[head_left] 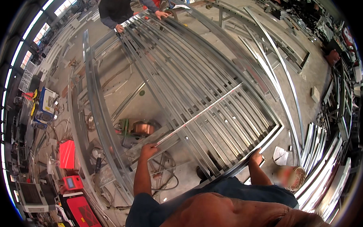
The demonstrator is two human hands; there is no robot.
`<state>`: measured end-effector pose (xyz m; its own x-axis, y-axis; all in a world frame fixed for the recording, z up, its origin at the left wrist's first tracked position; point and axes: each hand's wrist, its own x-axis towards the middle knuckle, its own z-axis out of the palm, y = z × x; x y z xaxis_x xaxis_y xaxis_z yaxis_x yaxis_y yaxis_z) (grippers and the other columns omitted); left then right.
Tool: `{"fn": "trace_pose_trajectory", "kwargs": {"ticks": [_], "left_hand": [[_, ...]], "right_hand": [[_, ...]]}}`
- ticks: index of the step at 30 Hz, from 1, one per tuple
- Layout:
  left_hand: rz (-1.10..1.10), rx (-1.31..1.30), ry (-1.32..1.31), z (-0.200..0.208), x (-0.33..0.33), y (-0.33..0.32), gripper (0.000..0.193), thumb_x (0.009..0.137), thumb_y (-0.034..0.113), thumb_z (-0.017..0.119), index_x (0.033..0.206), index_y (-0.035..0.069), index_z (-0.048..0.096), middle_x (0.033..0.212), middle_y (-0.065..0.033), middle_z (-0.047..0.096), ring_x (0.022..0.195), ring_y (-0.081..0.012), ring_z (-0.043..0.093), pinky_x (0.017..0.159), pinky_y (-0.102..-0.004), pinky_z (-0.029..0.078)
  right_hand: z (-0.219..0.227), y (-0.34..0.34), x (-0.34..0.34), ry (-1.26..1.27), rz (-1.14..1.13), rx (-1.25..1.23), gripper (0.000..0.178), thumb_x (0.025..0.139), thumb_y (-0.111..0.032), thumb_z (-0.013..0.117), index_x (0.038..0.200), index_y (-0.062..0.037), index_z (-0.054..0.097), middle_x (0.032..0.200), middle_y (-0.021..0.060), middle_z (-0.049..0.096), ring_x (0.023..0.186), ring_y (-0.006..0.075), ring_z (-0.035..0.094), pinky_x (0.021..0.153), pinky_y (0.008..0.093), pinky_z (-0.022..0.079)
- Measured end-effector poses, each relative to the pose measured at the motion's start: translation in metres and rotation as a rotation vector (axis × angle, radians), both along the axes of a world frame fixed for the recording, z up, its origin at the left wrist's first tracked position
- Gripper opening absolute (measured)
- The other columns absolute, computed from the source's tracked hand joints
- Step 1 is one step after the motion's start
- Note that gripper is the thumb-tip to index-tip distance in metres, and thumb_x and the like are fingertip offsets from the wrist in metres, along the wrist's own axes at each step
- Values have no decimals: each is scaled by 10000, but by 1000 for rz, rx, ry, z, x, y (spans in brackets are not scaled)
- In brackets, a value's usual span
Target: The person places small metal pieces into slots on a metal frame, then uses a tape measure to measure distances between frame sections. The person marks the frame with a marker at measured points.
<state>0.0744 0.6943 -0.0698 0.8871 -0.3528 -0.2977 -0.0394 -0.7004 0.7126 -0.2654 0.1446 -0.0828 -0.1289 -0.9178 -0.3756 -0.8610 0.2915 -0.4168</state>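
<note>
I look down on a large grille of long galvanised steel bars (198, 82) lying flat on a steel frame worktop (94, 110). My left hand (149, 150) is closed on the near end of a tape measure blade (201, 113), pinching it against the frame's lower left edge. The tape runs diagonally up and to the right, across the bars, to about the middle of the grille. My right hand (256, 157) rests at the near right corner of the grille, fingers curled over the outer bar; I cannot tell how firmly it grips. At the far end, another person in a dark top (121, 7) leans over with both hands on the bars. Beneath the grille, on the concrete floor, sits a spool of copper-coloured wire (143, 128). To my left stand red welding machines (73, 181). More bent steel sections (327, 166) are stacked to my right
</note>
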Motion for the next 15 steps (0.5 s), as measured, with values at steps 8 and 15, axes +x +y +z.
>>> {"fn": "trace_pose_trajectory", "kwargs": {"ticks": [8, 15], "left_hand": [[-2, 34, -16, -1, -2, 2, 427, 705, 243, 714, 1104, 97, 755, 878, -150, 714, 799, -270, 692, 773, -357, 534], [11, -8, 3, -5, 0, 4, 431, 707, 256, 718, 1104, 93, 754, 891, -154, 715, 814, -268, 695, 776, -355, 530]], "right_hand": [[-1, 0, 0, 10, 42, -42, 894, 976, -683, 279, 1118, 109, 668, 1111, 337, 660, 1120, 461, 619, 986, 504, 454], [-5, -1, -1, 0, 56, -33, 895, 984, -676, 267, 1095, 115, 670, 1085, 341, 665, 1093, 465, 629, 956, 510, 463]]}}
